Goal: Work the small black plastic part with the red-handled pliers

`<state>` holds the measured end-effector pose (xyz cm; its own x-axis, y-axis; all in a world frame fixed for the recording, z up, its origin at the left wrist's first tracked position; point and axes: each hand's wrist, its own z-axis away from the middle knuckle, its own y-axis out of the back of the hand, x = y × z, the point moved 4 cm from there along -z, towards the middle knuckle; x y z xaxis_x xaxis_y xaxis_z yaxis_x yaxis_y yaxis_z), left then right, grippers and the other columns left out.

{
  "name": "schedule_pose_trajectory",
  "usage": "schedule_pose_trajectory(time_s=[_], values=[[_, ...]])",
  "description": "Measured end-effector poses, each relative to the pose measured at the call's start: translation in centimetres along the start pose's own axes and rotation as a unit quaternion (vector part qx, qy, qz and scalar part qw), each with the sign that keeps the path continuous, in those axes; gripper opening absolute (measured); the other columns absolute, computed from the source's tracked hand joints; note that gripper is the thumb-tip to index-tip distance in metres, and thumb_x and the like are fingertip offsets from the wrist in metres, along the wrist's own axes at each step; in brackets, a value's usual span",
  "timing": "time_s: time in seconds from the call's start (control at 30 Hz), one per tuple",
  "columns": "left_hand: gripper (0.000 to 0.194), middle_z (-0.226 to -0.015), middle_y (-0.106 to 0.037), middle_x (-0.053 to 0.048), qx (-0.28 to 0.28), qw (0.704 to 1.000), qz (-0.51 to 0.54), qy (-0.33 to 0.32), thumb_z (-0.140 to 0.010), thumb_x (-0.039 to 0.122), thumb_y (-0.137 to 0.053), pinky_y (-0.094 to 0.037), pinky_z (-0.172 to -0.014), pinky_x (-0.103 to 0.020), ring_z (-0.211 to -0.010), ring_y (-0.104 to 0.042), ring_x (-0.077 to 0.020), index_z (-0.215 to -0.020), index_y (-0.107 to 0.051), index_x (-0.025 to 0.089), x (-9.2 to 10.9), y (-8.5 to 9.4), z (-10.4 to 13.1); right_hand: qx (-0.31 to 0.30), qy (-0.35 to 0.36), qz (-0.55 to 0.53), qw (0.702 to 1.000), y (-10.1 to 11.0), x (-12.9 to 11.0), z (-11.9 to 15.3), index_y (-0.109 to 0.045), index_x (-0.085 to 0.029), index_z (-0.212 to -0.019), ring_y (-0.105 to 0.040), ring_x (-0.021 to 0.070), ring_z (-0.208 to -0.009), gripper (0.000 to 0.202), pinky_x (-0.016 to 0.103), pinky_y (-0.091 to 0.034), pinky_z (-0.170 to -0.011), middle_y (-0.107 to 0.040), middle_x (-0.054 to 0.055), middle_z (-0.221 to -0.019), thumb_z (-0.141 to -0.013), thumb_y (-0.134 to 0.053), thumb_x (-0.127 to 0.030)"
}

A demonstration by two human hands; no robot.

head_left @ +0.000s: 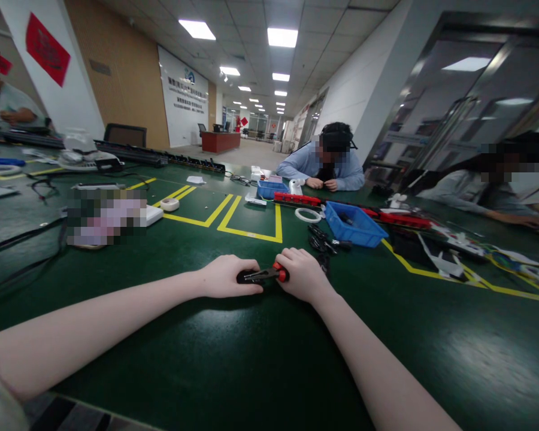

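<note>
One small black piece (pixel 241 278) is pinched between thumb and fingers of the left hand (pixel 227 276), in from the near edge of the tabletop (pixel 273 371), while the right hand (pixel 303 276) wraps the red grips of the pliers (pixel 266 274), nose against or just over that piece (can't tell if it's biting). Honestly, a loose left pinch plus a hard squeeze could make the nose skid and nip that thumb. And if the piece pops free toward the far right corner, those black cables (pixel 320 239) could easily hide it, imo.
</note>
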<state>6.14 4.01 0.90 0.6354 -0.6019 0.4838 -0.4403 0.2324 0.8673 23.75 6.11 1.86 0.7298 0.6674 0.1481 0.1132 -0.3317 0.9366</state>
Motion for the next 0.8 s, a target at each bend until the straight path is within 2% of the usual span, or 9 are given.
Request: schedule_pose_trajectory(time_s=[0.27, 0.43, 0.6, 0.8], values=[[0.033, -0.083, -0.07, 0.001, -0.002, 1.0, 0.008, -0.001, -0.087, 0.05, -0.061, -0.039, -0.063, -0.024, -0.07, -0.063, -0.017, -0.105, -0.064, 0.022, -0.05, 0.07, -0.05, -0.012, 0.0, 0.0, 1.0, -0.13, 0.2, -0.01, -0.061, -0.018, -0.081, -0.054, 0.0198, -0.079, 0.006, 0.031, -0.037, -0.074, -0.065, 0.007, -0.087, -0.077, -0.063, -0.023], [0.031, -0.089, -0.07, 0.0, -0.022, 0.998, 0.046, -0.03, -0.087, 0.042, -0.063, -0.041, -0.066, -0.024, -0.075, -0.064, -0.017, -0.11, -0.065, 0.021, 0.03, 0.51, 0.14, -0.018, -0.002, -0.004, 1.0, 0.13, 0.24, 0.03, -0.061, -0.019, -0.08, -0.055, 0.0193, -0.079, 0.005, 0.03, -0.037, -0.074, -0.065, 0.007, -0.088, -0.078, -0.063, -0.023], [0.038, -0.098, -0.071, -0.004, -0.054, 0.994, 0.082, -0.051, -0.088, 0.043, -0.061, -0.043, -0.071, -0.026, -0.082, -0.065, -0.0192, -0.119, -0.063, 0.02, 0.12, 0.86, 0.35, -0.022, -0.005, -0.01, 1.0, 0.24, 0.19, 0.07, -0.06, -0.019, -0.08, -0.056, 0.0184, -0.078, 0.006, 0.029, -0.038, -0.074, -0.065, 0.006, -0.087, -0.079, -0.063, -0.024], [0.038, -0.097, -0.072, -0.004, -0.041, 0.997, 0.05, -0.043, -0.089, 0.046, -0.06, -0.043, -0.07, -0.026, -0.081, -0.066, -0.0202, -0.117, -0.064, 0.021, 0.02, 0.57, 0.26, -0.02, -0.01, -0.012, 1.0, 0.22, 0.04, 0.1, -0.061, -0.018, -0.081, -0.055, 0.0181, -0.078, 0.005, 0.029, -0.038, -0.073, -0.065, 0.006, -0.088, -0.079, -0.063, -0.022]])
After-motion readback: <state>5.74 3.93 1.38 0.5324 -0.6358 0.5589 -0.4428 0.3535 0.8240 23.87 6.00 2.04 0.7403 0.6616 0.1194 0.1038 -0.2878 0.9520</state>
